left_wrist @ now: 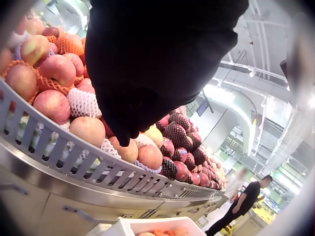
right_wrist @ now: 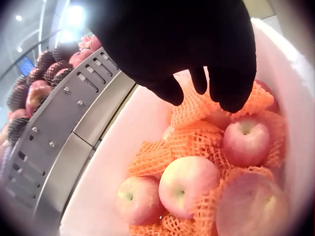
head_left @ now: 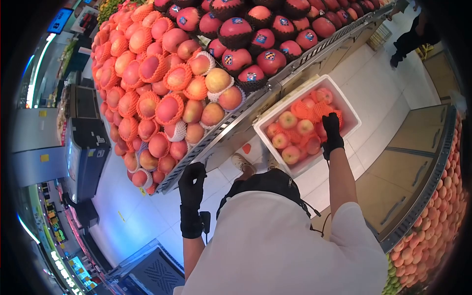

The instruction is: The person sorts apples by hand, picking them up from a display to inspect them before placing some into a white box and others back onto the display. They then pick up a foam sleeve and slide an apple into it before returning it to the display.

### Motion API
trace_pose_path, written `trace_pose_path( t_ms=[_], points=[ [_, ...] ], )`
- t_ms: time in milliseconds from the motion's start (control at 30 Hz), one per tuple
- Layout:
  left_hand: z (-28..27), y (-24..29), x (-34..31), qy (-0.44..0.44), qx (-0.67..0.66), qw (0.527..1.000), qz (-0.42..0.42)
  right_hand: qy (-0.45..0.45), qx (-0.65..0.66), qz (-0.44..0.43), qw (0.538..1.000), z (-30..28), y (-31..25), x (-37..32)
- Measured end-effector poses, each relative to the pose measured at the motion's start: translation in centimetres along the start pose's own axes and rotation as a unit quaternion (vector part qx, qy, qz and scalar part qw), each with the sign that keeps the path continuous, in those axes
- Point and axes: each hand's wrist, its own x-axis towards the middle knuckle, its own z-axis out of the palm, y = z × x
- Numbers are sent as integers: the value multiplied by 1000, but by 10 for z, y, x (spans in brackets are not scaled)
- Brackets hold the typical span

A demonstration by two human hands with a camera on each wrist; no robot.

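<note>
My right hand [head_left: 333,132], in a black glove, is inside a white foam box [head_left: 355,118] of apples. In the right wrist view its bent fingers [right_wrist: 230,96] pinch an orange foam net [right_wrist: 193,110], which rises between the fingertips. Below it lie bare red-and-yellow apples [right_wrist: 188,186] and more orange netting [right_wrist: 150,158]. My left hand [head_left: 191,183], also gloved in black, hangs loosely curled by the corner of the fruit stand, holding nothing. Apples in foam nets [left_wrist: 83,103] stand behind it in the left wrist view.
A slatted metal rail [head_left: 231,125] edges the heaped stand, left of the box. Dark red apples in black nets [head_left: 236,59] fill its far part. Wooden cabinets [head_left: 413,162] under another fruit heap stand at right. A person in dark clothes [left_wrist: 241,204] is farther down the aisle.
</note>
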Motion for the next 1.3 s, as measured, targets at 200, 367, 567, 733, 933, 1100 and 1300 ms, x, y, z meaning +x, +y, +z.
trace_pose_path(
  t_ms=[200,367,567,733,933,1100,1300],
  points=[
    [-2,-4,-2,8,-20,998,-51,55,-168,169,970,-54,-95,11],
    [-3,-8,-2,18,4,998,-68,32,-157,216,963,-46,-109,44],
    [-1,-3,-3,33,15,994,-106,-47,-28,313,948,-36,-97,85],
    [-3,-3,-4,40,36,991,-121,-75,43,327,941,-3,-56,117],
    [-2,-4,1,34,30,993,-109,-28,51,315,947,-33,-97,87],
    [-1,-1,11,28,25,995,-88,14,53,286,957,-33,-94,82],
    [1,6,25,7,8,998,-63,54,165,145,974,-65,-123,52]
  ],
)
